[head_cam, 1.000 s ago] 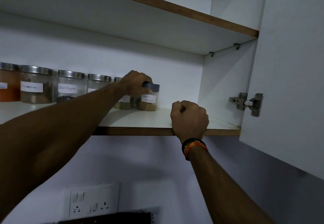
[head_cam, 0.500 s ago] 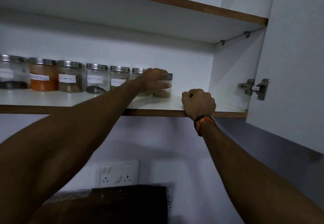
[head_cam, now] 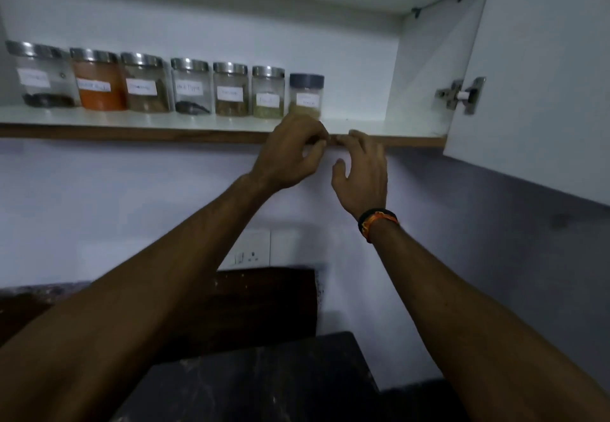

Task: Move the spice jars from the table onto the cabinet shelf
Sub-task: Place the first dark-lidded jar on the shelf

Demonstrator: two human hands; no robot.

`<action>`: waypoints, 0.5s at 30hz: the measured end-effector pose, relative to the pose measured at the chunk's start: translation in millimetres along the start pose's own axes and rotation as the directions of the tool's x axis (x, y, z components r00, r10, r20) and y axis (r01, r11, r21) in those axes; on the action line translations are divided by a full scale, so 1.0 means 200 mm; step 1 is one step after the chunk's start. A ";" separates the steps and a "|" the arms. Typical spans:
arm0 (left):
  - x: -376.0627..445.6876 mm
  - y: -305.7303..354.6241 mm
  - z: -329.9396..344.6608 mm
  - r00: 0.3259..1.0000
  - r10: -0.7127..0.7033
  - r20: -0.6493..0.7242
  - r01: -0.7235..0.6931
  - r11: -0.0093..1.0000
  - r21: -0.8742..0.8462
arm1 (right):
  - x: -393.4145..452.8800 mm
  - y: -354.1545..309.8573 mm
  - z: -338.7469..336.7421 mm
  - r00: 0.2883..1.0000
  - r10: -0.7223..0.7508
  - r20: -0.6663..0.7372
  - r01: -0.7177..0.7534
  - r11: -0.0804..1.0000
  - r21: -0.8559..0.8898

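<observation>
**Seven jars lined up on the shelf, both hands empty at its edge**

White laminate lines the cabinet, and its shelf point(head_cam: 363, 126) carries a brown wood-toned strip along the front edge. On it stands a straight row of seven clear cylindrical spice jars point(head_cam: 191, 86), each with a white paper label; six wear brushed-metal lids, and the rightmost, the dark-lidded jar point(head_cam: 306, 95), has a matte grey-blue cap over tan powder. One jar holds bright orange powder, others brown, green or black contents. The left hand point(head_cam: 290, 154) hangs just below that last jar, fingers curled loosely, holding nothing. The right hand point(head_cam: 361, 171) is beside it, fingers spread apart and empty, fingertips at the shelf's edge; a woven black-and-orange band point(head_cam: 378, 222) circles the wrist. An open white door point(head_cam: 544, 75) with a metal hinge point(head_cam: 462, 95) stands to the right. Below lies a dark speckled counter point(head_cam: 264, 382).
</observation>
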State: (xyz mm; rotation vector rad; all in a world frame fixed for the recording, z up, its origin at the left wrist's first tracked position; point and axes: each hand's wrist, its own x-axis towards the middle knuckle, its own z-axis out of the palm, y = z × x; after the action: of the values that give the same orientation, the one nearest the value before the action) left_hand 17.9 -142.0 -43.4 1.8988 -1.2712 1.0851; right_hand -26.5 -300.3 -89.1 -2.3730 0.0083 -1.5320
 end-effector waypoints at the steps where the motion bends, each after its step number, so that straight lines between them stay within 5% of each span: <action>1: -0.08 0.03 0.02 1.000 -0.015 -0.022 0.015 1.000 0.000 | -0.07 0.00 -0.01 1.000 0.024 -0.004 -0.024 0.999 0.022; 4: -0.34 0.09 0.08 0.994 -0.107 -0.008 0.107 0.994 -0.025 | -0.32 0.03 -0.01 0.982 0.143 0.122 -0.151 0.987 0.056; 7: -0.61 0.14 0.16 0.952 -0.234 0.198 0.250 0.967 -0.058 | -0.59 0.07 0.00 0.908 0.300 0.294 -0.325 0.945 0.040; 11: -0.94 0.20 0.26 0.796 -0.272 0.540 0.350 0.936 -0.044 | -0.99 0.08 0.01 0.776 0.485 0.403 -0.514 0.857 -0.041; 15: -1.32 0.29 0.35 0.616 -0.326 0.717 0.500 0.865 -0.036 | -1.38 0.06 -0.01 0.624 0.533 0.572 -0.577 0.807 -0.125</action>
State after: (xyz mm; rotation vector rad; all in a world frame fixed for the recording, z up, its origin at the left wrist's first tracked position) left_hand -69.7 -103.7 -305.4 2.3349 -1.1349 -0.0742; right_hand -142.8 -264.8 -336.9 -2.3558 0.4984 -0.4700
